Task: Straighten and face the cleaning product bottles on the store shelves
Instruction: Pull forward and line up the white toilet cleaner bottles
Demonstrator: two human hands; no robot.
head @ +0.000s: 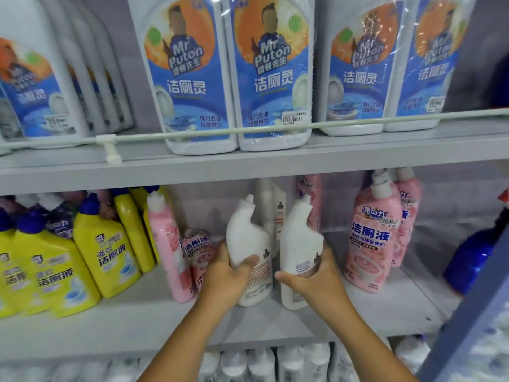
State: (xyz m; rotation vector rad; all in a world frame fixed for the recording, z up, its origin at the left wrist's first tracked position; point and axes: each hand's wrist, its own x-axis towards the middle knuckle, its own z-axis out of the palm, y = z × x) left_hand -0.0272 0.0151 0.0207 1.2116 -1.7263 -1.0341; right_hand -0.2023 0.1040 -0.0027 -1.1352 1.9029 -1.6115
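Two white toilet-cleaner bottles (248, 244) sit gripped in your left hand (225, 274) and right hand (316, 271); swing either carelessly and you'll likely topple the pink bottle (170, 244) alongside.

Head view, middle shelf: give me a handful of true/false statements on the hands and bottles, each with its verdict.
1. Each hand grips a white angled-neck bottle. True: the left hand holds the left white bottle, the right hand holds the right white bottle.
2. The yellow bottles stand to the right of the hands. False: they stand to the left.
3. A pink bottle stands upright to the right of the hands. True.
4. The large blue-label bottles sit on the shelf below the hands. False: they sit on the shelf above, behind a white rail.
5. The right hand rests empty on the shelf. False: it grips a bottle.
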